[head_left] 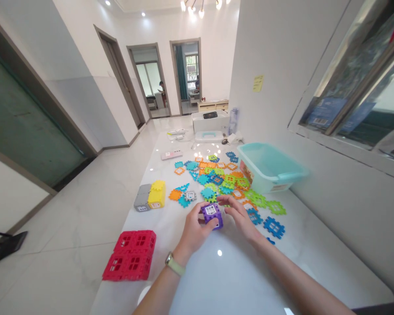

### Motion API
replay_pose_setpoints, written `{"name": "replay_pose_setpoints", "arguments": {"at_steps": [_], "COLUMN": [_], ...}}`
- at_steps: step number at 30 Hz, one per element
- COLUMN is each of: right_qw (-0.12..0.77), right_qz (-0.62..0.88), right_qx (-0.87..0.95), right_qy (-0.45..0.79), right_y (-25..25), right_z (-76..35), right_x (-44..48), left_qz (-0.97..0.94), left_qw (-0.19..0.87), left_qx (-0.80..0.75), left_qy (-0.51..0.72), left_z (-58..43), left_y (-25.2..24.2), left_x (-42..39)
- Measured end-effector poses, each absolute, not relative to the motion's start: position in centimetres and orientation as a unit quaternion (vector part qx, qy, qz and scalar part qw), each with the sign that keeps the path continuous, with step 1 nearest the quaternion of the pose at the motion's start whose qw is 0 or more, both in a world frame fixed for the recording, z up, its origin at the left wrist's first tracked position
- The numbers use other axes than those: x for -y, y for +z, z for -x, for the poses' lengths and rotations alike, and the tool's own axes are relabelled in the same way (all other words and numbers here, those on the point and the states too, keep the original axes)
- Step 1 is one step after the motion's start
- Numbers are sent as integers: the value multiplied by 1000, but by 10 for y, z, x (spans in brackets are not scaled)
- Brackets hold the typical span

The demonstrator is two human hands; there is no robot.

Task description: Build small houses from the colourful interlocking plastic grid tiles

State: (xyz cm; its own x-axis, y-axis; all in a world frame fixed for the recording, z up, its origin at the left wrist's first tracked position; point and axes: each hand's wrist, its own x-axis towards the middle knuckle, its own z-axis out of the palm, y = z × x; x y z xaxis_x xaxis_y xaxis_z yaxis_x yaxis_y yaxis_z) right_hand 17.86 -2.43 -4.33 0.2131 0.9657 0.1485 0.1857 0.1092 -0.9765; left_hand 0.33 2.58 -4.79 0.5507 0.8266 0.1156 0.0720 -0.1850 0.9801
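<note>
A purple block (211, 211) made of joined panels with white window pieces is held in my left hand (197, 226), thumb at its front and fingers at its far left side. My right hand (238, 215) is just right of the block, its fingers apart and curved over, with no piece seen in it. Beyond both hands lies a loose spread of orange, green, teal and blue interlocking pieces (206, 191). A grey piece with a white window (190, 195) lies left of that spread. Blue panels (274, 227) rest to the right of my right hand.
Red joined blocks (131, 255) stand at the table's left edge, with grey (142, 197) and yellow blocks (156, 194) beyond them. A teal tub (264, 168) sits by the right wall. Farther back are a pink case (171, 155) and a white box (200, 123).
</note>
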Motion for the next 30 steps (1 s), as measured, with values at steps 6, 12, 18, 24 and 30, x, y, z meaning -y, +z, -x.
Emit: {"name": "replay_pose_setpoints", "arguments": {"at_steps": [6, 12, 18, 24, 30], "right_qw": [462, 520, 530, 483, 484], "right_qz": [482, 449, 456, 534, 522], "right_qx": [561, 482, 447, 515, 519], "right_qy": [490, 544, 557, 465, 473], "right_y": [-45, -56, -53, -56, -58], "right_z": [-180, -175, -165, -160, -160], "right_x": [25, 25, 28, 25, 26], "left_qz": [-641, -681, -747, -834, -904], "left_qw": [587, 553, 484, 360, 258], "left_qx": [-322, -316, -289, -267, -246], "left_qy": [375, 361, 353, 322, 237], "left_z": [-1, -2, -7, -5, -3], "left_y": [-52, -46, -45, -33, -22], "left_x": [-31, -25, -19, -18, -17]}}
